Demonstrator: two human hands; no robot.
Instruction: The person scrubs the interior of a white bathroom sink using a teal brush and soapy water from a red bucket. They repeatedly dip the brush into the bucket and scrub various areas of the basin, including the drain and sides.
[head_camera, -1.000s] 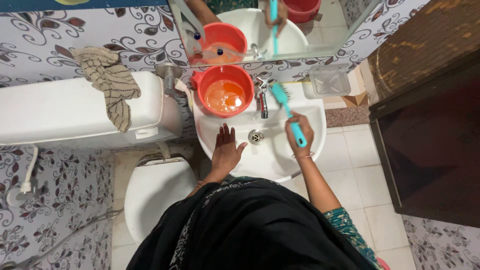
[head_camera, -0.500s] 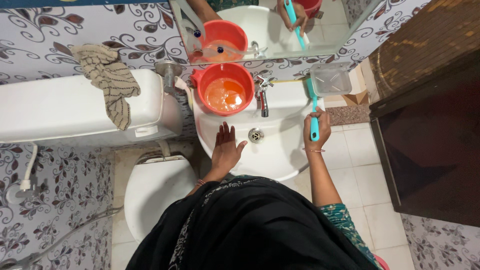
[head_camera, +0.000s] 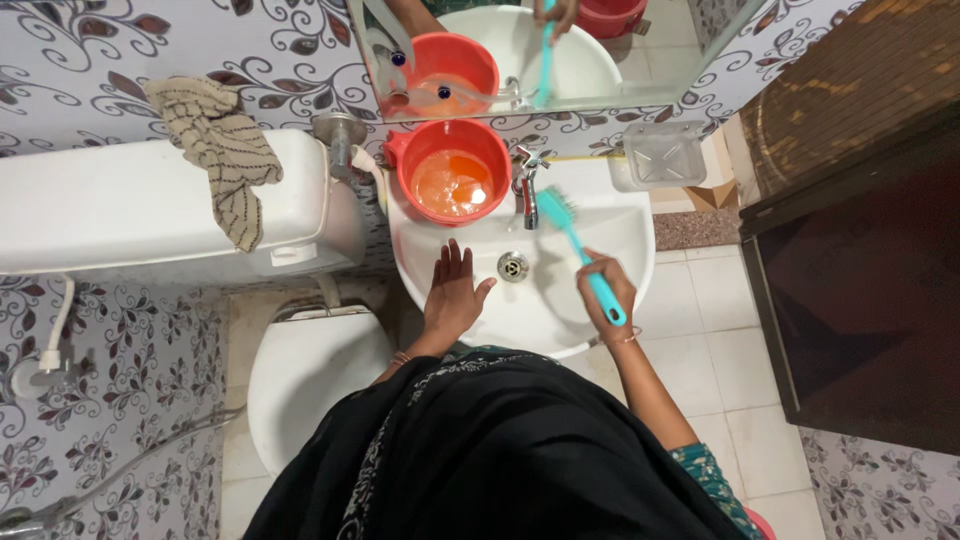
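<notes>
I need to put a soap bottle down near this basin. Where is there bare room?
The toilet tank lid is bare left of the cloth. The clear tray right of the tap looks empty. The basin is crowded: red bowl, left hand, right hand with brush.

Person wore a black shawl with pale trim, teal patterned sleeve underneath, and thin bangles on both wrists.

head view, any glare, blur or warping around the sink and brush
Head view: even light and sharp focus; the brush in the right hand shows no smear. Soft sheen on the sink rim and cistern. Wide-lens bending curves the cabinet edges. The mirror reflects the bucket.
</notes>
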